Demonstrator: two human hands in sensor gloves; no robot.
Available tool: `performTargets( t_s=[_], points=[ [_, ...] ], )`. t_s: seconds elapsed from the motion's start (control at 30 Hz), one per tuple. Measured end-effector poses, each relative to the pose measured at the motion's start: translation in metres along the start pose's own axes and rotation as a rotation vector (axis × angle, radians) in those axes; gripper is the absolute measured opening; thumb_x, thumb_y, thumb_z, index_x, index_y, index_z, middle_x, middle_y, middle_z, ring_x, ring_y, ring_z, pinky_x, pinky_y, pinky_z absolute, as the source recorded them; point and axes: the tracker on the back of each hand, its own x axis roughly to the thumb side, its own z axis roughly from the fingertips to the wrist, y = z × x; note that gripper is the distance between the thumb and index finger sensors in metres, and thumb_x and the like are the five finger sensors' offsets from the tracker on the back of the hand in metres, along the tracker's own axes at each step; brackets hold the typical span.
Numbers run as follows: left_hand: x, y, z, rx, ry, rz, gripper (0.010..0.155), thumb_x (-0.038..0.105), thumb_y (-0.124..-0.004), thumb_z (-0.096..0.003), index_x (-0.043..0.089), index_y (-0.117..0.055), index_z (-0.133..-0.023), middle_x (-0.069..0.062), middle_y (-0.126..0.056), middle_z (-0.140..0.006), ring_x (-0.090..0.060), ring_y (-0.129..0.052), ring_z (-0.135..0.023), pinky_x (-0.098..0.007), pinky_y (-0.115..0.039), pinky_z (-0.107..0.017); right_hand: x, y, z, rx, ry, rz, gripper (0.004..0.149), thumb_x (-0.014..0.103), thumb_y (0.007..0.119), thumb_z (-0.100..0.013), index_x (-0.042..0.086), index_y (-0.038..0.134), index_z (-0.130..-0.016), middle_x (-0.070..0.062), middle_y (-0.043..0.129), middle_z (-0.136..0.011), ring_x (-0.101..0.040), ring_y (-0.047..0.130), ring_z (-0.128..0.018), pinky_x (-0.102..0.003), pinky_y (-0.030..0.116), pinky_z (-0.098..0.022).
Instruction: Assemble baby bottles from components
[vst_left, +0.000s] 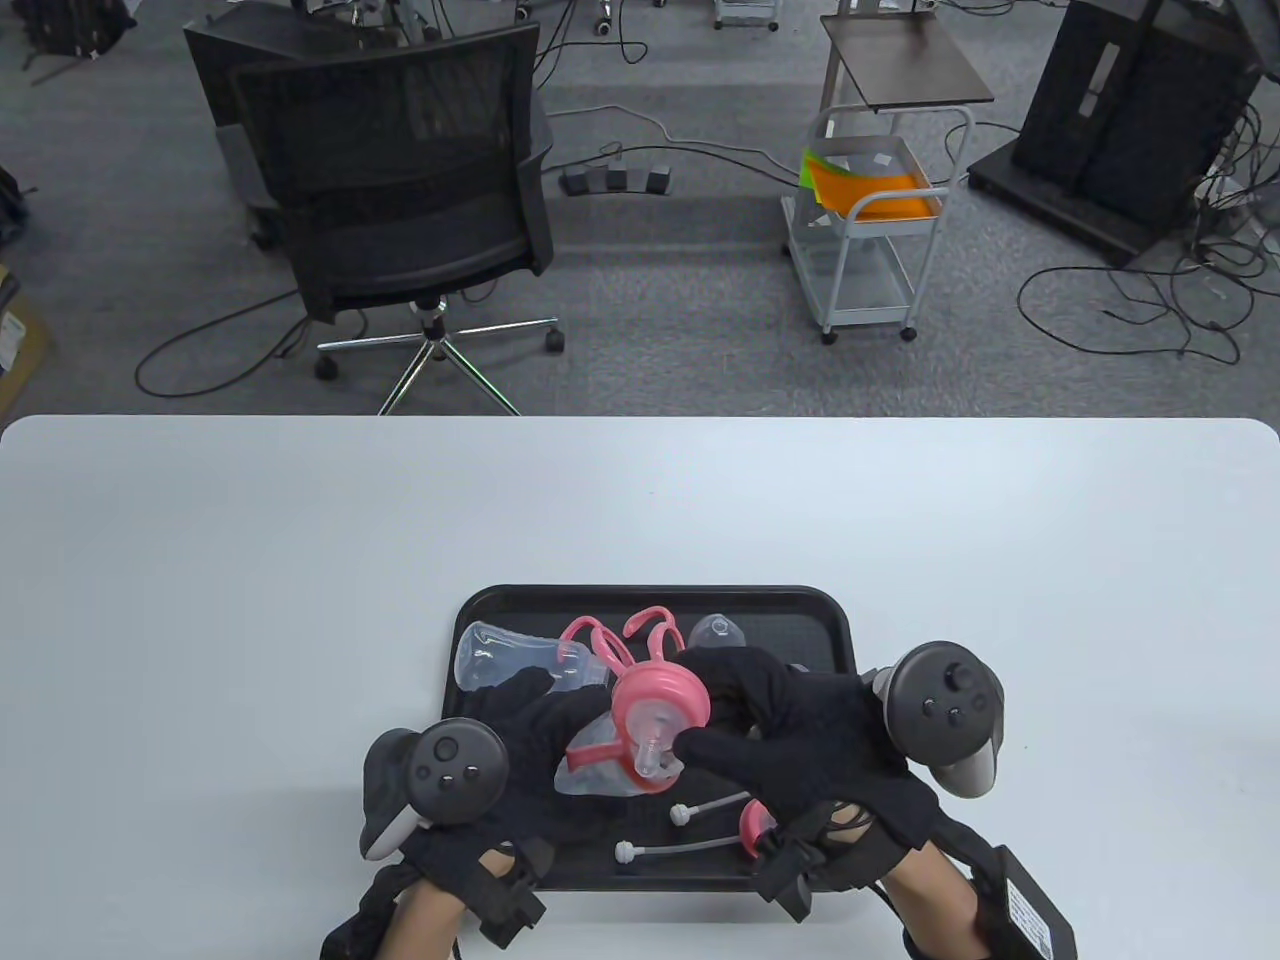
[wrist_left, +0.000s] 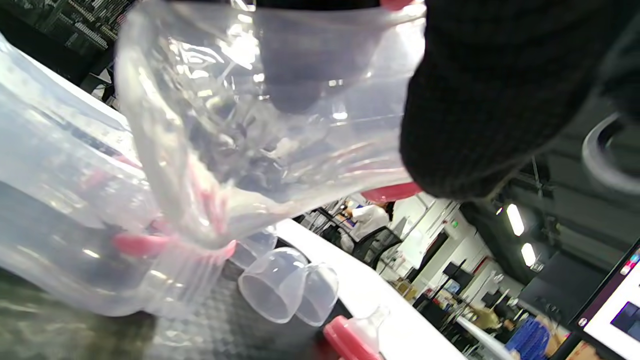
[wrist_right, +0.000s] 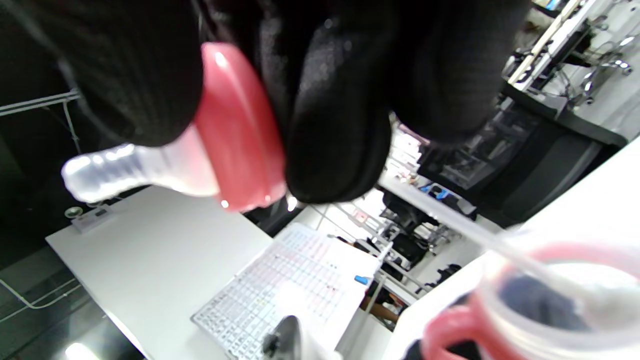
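Note:
A black tray (vst_left: 820, 620) holds the bottle parts. My left hand (vst_left: 545, 715) grips a clear bottle body (vst_left: 590, 765) over the tray's front; the same bottle body (wrist_left: 260, 125) fills the left wrist view, with a gloved finger (wrist_left: 475, 100) against it. My right hand (vst_left: 720, 715) holds a pink collar with a clear teat (vst_left: 660, 710) just above that bottle's mouth. In the right wrist view, fingers (wrist_right: 335, 125) curl round the pink collar (wrist_right: 235, 135). A second clear bottle (vst_left: 500, 660) lies at the tray's left.
Also on the tray are pink handle rings (vst_left: 610, 640), a clear dome cap (vst_left: 715, 632), two white straws (vst_left: 680, 848) and a small pink ring (vst_left: 755, 828). White table (vst_left: 250, 600) surrounds the tray. An office chair (vst_left: 400, 180) and a cart (vst_left: 870, 230) stand beyond.

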Motion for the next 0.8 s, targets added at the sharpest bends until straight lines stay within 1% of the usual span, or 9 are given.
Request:
performTargets(
  t_s=[0.1,0.17,0.3,0.47,0.6,0.8],
  points=[
    [-0.004,0.004,0.001,0.026,-0.002,0.049,0.1,0.063,-0.111,-0.028,0.027,-0.066,-0.109,0.0,-0.078,-0.106,-0.05,-0.052,-0.107,-0.078,-0.032,-0.069,-0.01,0.005,-0.003,0.023,0.042,-0.041,0.061,0.044,0.091,-0.036,0.013,0.08,-0.087,-0.008,0.1,-0.069,-0.018,0.11,-0.045,-0.039,0.093,-0.038],
    [-0.005,0.006,0.002,0.051,0.0,0.071,0.1,0.063,-0.111,-0.0281,0.027,-0.066,-0.109,0.0,-0.078,-0.106,-0.05,-0.052,-0.107,-0.078,-0.032,-0.069,-0.013,0.007,-0.005,0.044,0.045,-0.058,0.062,0.042,0.091,-0.036,0.01,0.078,-0.088,-0.009,0.1,-0.069,-0.02,0.109,-0.045,-0.04,0.092,-0.038],
    [-0.007,0.01,0.004,0.108,0.003,0.118,0.1,0.063,-0.111,-0.0284,0.027,-0.066,-0.109,0.0,-0.077,-0.106,-0.05,-0.053,-0.106,-0.078,-0.033,-0.069,-0.02,0.01,-0.006,0.036,0.078,-0.029,0.065,0.042,0.09,-0.037,0.007,0.076,-0.09,-0.009,0.099,-0.069,-0.02,0.109,-0.044,-0.04,0.093,-0.037],
    [-0.01,0.014,0.007,0.158,0.007,0.154,0.1,0.063,-0.111,-0.0284,0.026,-0.066,-0.109,0.0,-0.078,-0.106,-0.05,-0.054,-0.106,-0.078,-0.034,-0.07,-0.031,0.015,-0.008,0.056,0.128,-0.077,0.069,0.04,0.089,-0.037,0.005,0.071,-0.094,-0.008,0.099,-0.069,-0.021,0.109,-0.044,-0.041,0.092,-0.038],
    [-0.012,0.015,0.008,0.185,0.018,0.164,0.1,0.063,-0.111,-0.0284,0.026,-0.066,-0.109,-0.001,-0.077,-0.106,-0.049,-0.055,-0.106,-0.078,-0.034,-0.07,-0.04,0.018,-0.01,0.056,0.158,-0.078,0.069,0.039,0.089,-0.038,0.006,0.069,-0.095,-0.008,0.097,-0.071,-0.021,0.108,-0.047,-0.042,0.091,-0.04],
    [-0.013,0.015,0.008,0.191,0.03,0.171,0.1,0.062,-0.111,-0.0284,0.026,-0.066,-0.109,-0.001,-0.077,-0.106,-0.049,-0.056,-0.105,-0.078,-0.035,-0.07,-0.056,0.02,-0.012,0.075,0.22,-0.202,0.069,0.039,0.088,-0.039,0.005,0.067,-0.096,-0.009,0.096,-0.073,-0.021,0.107,-0.048,-0.042,0.091,-0.041]
  ],
)
